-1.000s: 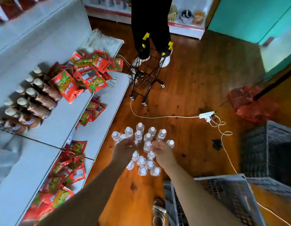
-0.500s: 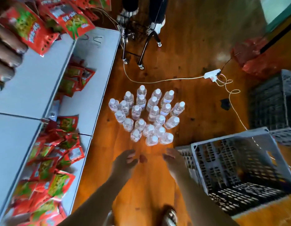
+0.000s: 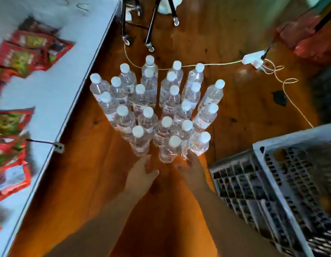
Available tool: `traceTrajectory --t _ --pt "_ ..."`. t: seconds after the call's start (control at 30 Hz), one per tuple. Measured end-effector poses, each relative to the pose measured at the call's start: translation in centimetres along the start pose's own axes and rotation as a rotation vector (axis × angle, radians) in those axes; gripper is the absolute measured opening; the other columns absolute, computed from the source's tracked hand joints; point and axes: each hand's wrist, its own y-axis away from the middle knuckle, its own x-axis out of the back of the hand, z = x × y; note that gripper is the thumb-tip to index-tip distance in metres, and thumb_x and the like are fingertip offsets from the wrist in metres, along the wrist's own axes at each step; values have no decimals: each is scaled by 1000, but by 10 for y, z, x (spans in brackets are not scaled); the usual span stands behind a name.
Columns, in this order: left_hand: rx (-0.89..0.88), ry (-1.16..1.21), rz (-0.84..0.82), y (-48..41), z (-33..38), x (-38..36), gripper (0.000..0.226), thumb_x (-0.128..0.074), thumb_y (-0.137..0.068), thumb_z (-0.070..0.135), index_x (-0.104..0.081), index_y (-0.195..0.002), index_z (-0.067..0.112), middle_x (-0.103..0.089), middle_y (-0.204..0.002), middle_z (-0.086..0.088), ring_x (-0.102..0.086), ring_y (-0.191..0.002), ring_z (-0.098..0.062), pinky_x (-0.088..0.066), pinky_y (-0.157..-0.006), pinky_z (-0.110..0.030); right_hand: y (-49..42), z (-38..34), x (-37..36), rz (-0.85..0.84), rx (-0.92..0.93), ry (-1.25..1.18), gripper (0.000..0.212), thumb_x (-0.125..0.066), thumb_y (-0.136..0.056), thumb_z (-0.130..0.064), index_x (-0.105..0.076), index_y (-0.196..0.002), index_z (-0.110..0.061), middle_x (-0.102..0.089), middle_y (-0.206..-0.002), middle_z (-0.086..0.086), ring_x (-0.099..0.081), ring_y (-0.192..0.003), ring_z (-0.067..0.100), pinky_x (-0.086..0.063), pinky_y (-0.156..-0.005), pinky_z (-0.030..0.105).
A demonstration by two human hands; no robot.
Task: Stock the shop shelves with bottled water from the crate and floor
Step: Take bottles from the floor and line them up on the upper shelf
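Several clear water bottles (image 3: 153, 106) with white caps stand bunched together on the wooden floor. My left hand (image 3: 141, 172) reaches low at the near edge of the bunch, fingers relaxed, its tips close to the base of the nearest left bottle (image 3: 139, 142). My right hand (image 3: 193, 168) is beside the nearest bottle (image 3: 169, 150), fingertips touching the bottles' bases; it grips nothing that I can see. A grey plastic crate (image 3: 268, 184) lies to the right. White shelves (image 3: 55, 86) run along the left.
Red snack packets (image 3: 25, 52) lie on the shelves. A small trolley's wheeled legs (image 3: 149, 39) stand behind the bottles. A white power strip (image 3: 253, 59) and its cable cross the floor at back right, beside a red bag (image 3: 309, 36).
The view has dropped closer to the floor and the bottles look larger. Both hands have moved forward from short of the bunch to the bases of the nearest bottles.
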Motion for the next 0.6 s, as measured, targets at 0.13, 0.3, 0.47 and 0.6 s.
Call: traceTrajectory --t 0.13,0.3,0.47,0.6 --pt "-81 -46 18 -27 -3 -17 64 -67 -81 6 -40 -138 12 -50 -134 -3 -47 -126 -21 -40 -106 -42 -33 20 -5 -39 123 -11 60 -70 -79 -6 -42 -131 -19 -47 -118 -13 -43 -115 7 -38 -97 28" --pt "-185 -21 -69 -43 7 -26 78 -69 -72 21 -35 -141 25 -45 -139 6 -41 -130 -17 -33 -111 -43 -44 27 -13 -31 122 7 53 -63 -86 -16 -43 -135 -16 -53 -126 -6 -51 -117 12 -40 -86 17" --pt "-269 -38 -81 -46 10 -38 65 -67 -83 8 -35 -138 21 -37 -128 18 -37 -124 -4 -26 -104 -16 -51 27 -18 -2 129 -23 54 -61 -88 -13 -40 -136 -24 -51 -120 -12 -50 -115 10 -41 -94 26" --pt "-289 -105 -114 -53 9 -37 68 -62 -87 11 -25 -143 19 -38 -129 15 -36 -122 -3 -24 -96 -12 -57 28 -21 9 162 -13 60 -64 -85 -11 -38 -138 -20 -53 -124 -7 -51 -110 9 -41 -89 24"
